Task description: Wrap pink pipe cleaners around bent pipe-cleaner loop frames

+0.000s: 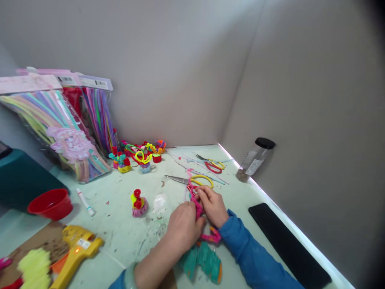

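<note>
My left hand (185,222) is closed on a bright pink pipe cleaner (197,204), which looks twisted or bent into a strip. The fingertips of my right hand (212,204) pinch the same strip from the other side. Part of it is hidden behind the fingers. A pink looped section (213,236) shows under my right wrist. Below my hands lies a teal fuzzy piece (206,259) with an orange edge. Just beyond my fingers are scissors (203,180) with a yellow and red handle, blades pointing left.
More scissors (214,165) lie behind among loose pipe cleaners. Small fuzzy figures (138,204) stand left and at the back. A yellow glue gun (76,249), red cup (51,204), marker (86,202) and pipe-cleaner packs (57,116) are left. A jar (251,162) and black strip (285,245) are right.
</note>
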Demonstrator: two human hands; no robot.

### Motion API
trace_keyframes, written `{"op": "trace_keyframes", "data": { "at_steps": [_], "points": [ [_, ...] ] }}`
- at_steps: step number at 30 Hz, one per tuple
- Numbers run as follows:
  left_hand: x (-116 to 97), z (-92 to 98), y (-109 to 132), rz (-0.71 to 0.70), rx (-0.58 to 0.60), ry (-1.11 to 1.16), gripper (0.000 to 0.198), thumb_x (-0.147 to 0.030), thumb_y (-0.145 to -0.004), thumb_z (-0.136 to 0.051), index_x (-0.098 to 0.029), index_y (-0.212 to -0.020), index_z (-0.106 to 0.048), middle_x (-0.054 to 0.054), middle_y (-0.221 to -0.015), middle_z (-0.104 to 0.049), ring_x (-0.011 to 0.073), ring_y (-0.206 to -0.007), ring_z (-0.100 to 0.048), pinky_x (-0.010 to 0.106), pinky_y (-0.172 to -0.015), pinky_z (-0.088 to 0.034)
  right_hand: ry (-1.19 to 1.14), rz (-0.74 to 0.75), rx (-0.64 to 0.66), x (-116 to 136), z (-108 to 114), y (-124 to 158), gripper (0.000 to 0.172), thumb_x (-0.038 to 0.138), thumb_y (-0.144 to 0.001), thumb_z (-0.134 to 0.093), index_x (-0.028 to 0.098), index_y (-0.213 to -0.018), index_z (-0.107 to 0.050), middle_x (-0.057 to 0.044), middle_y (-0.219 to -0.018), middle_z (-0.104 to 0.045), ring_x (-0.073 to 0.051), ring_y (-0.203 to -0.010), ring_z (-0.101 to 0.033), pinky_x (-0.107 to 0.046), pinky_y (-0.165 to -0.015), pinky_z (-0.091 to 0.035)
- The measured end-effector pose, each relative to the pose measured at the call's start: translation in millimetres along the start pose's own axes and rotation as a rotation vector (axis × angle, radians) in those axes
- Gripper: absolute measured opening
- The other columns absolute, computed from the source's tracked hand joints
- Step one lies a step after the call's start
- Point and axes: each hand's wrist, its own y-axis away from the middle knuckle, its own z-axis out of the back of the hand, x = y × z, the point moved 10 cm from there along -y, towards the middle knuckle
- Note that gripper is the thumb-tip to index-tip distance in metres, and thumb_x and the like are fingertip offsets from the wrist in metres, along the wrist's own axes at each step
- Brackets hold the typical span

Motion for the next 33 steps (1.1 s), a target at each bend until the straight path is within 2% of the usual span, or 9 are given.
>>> {"op": "trace_keyframes", "data": {
  "at_steps": [3, 6, 10, 15, 17, 20, 23, 28, 33],
  "points": [
    [14, 15.8, -5, 0.037, -0.089, 0.120, 0.018, -0.025, -0.080, -0.042, -0.017, -0.085, -0.058, 0.008, -0.078, -0.063, 0.0212, -0.074, -0.058, 0.029, -0.063, -0.037, -0.201, -0.044, -0.001, 5, 3, 0, 0.033, 0.045, -0.085, -0.041, 0.017, -0.095, -0.054, -0.005, -0.080, -0.063, -0.012, -0.048, -0.055, -0.024, -0.045, -0.045],
    [31, 44.6, -11, 0.045, -0.202, 0.337, 0.017, -0.023, -0.079, -0.043, -0.019, -0.085, -0.058, 0.004, -0.075, -0.063, 0.0173, -0.070, -0.057, 0.027, -0.063, -0.038, -0.060, 0.051, -0.012, 37, 16, 11, 0.032, 0.044, -0.086, -0.041, 0.017, -0.083, -0.056, -0.002, -0.065, -0.058, -0.012, -0.054, -0.053, -0.024, -0.054, -0.044],
    [47, 61.0, -19, 0.025, -0.207, 0.806, 0.015, -0.028, -0.076, -0.050, -0.018, -0.086, -0.055, 0.001, -0.073, -0.059, 0.0144, -0.067, -0.057, 0.025, -0.061, -0.042, 0.295, 0.236, 0.556, 76, -37, 71, 0.031, 0.049, -0.071, -0.061, 0.019, -0.082, -0.061, -0.001, -0.074, -0.059, -0.014, -0.063, -0.053, -0.023, -0.058, -0.040],
    [38, 43.6, -18, 0.068, -0.005, 1.263, 0.021, -0.030, -0.068, -0.058, -0.017, -0.080, -0.047, 0.002, -0.075, -0.060, 0.0123, -0.060, -0.056, 0.023, -0.052, -0.041, 0.346, 0.342, 0.825, 91, -60, 114, 0.029, 0.046, -0.074, -0.058, 0.020, -0.086, -0.064, -0.003, -0.079, -0.060, -0.014, -0.067, -0.054, -0.022, -0.061, -0.041],
    [30, 44.2, -14, 0.046, 0.022, 1.289, 0.021, -0.029, -0.066, -0.059, -0.017, -0.078, -0.046, 0.000, -0.069, -0.058, 0.0096, -0.053, -0.052, 0.021, -0.048, -0.038, 0.302, 0.301, 0.775, 93, -51, 91, 0.029, 0.045, -0.071, -0.062, 0.019, -0.083, -0.064, -0.003, -0.076, -0.061, -0.014, -0.066, -0.054, -0.023, -0.062, -0.042],
    [24, 46.4, -6, 0.019, 0.052, 1.264, 0.022, -0.029, -0.065, -0.061, -0.017, -0.076, -0.047, -0.003, -0.062, -0.054, 0.0071, -0.047, -0.046, 0.019, -0.046, -0.034, 0.135, 0.080, 0.333, 80, -13, 22, 0.027, 0.043, -0.079, -0.052, 0.017, -0.076, -0.059, 0.001, -0.062, -0.055, -0.011, -0.054, -0.048, -0.022, -0.050, -0.038],
    [28, 42.4, 3, 0.010, 0.082, 1.230, 0.023, -0.031, -0.066, -0.063, -0.016, -0.077, -0.050, -0.002, -0.062, -0.054, 0.0059, -0.045, -0.043, 0.018, -0.043, -0.030, -0.122, -0.020, 0.266, 61, -30, -10, 0.029, 0.044, -0.079, -0.052, 0.016, -0.072, -0.054, 0.006, -0.047, -0.044, -0.008, -0.040, -0.038, -0.020, -0.040, -0.031],
    [56, 20.4, 7, 0.089, 0.038, 1.155, 0.029, -0.043, -0.076, -0.052, -0.014, -0.071, -0.051, 0.000, -0.057, -0.054, 0.0056, -0.042, -0.041, 0.018, -0.042, -0.029, -0.245, 0.047, 0.068, 34, -57, -16, 0.029, 0.043, -0.074, -0.059, 0.016, -0.067, -0.054, 0.004, -0.050, -0.047, -0.009, -0.044, -0.041, -0.020, -0.040, -0.033],
    [73, 11.2, 4, 0.143, -0.055, 0.835, 0.030, -0.042, -0.082, -0.041, -0.017, -0.068, -0.052, 0.000, -0.052, -0.055, 0.0101, -0.042, -0.047, 0.021, -0.045, -0.032, -0.151, 0.016, 0.130, 20, -66, -5, 0.028, 0.042, -0.078, -0.053, 0.017, -0.068, -0.052, 0.005, -0.045, -0.043, -0.009, -0.040, -0.038, -0.021, -0.039, -0.033]
  ]
}}
